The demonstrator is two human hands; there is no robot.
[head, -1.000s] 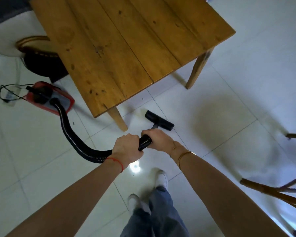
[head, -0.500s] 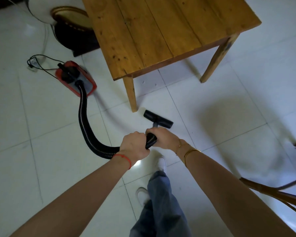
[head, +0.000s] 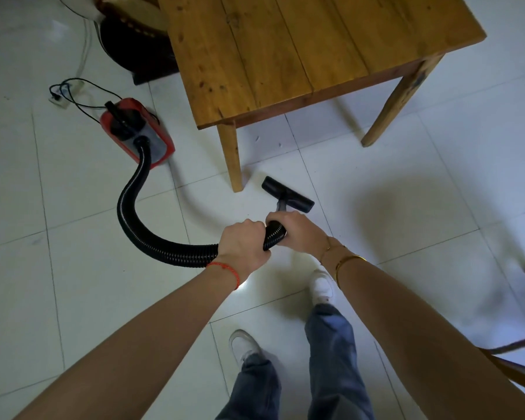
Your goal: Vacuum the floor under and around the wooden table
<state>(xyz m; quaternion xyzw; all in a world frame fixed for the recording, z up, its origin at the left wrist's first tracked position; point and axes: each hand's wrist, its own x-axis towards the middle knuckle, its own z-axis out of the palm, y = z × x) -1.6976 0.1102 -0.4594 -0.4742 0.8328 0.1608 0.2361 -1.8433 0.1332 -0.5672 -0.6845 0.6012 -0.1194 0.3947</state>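
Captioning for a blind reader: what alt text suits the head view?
Both hands, left hand and right hand, grip a black vacuum hose, its floor nozzle on white tiles beside a wooden table leg; the red vacuum sits left.

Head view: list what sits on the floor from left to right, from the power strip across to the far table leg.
Power strip → red vacuum cleaner → near table leg → black floor nozzle → far table leg.
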